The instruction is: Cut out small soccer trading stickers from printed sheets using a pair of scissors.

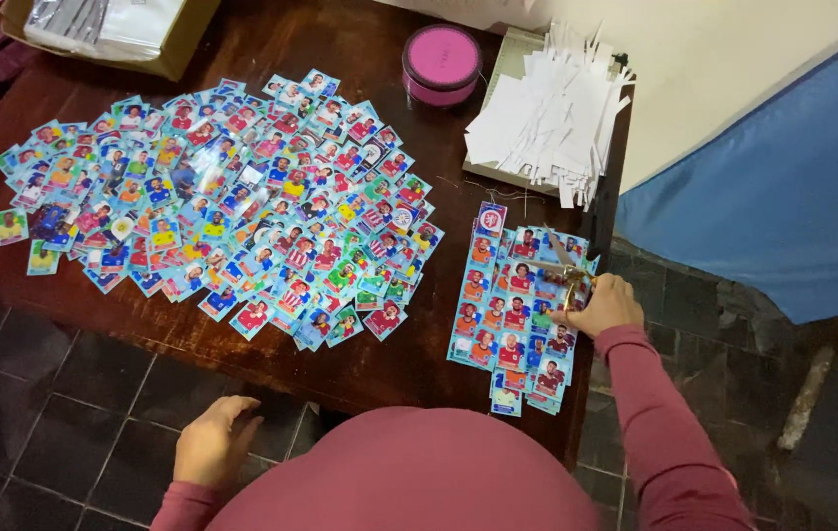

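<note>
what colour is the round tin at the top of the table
The round tin is pink, clearest in the head view.

Dark wooden table [271, 44], dark tiled floor [45, 393], pale wall [723, 59].

Right hand [607, 305]: arm extended forward, sleeve to the wrist, fingers closed in a grip. Left hand [214, 440]: held low and near, fingers loosely curled, gripping nothing.

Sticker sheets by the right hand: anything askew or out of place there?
The overlapping sheets of colourful portrait stickers lie fanned unevenly, the lowest overhanging the front edge of the dark wooden table. The right hand holds gold-coloured scissors over them. Nothing looks damaged.
</note>
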